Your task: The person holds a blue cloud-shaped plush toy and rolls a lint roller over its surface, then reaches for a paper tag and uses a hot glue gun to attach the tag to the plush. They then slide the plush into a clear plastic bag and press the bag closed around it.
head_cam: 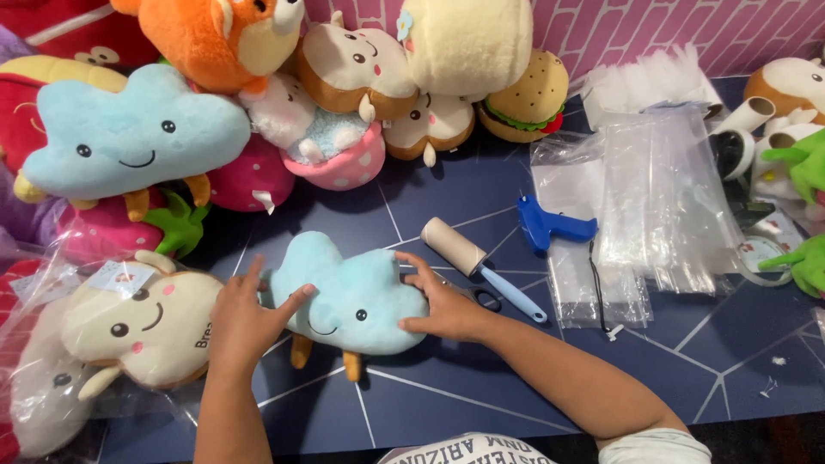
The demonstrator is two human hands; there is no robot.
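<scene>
Both hands, left hand (245, 322) and right hand (443, 305), fingers spread, press the blue cloud plush (352, 296) mid-desk (481, 378), beside a bagged toast plush (142, 326).

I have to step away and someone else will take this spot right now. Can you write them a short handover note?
Left hand and right hand: each has an open grip, pressed flat on either end of the small blue cloud plush, which lies face up on the dark mat.
Lint roller and blue tagging gun lie right of it, clear bags beyond.
A toast plush sits bagged at left.
The cloud is not yet bagged.
</scene>
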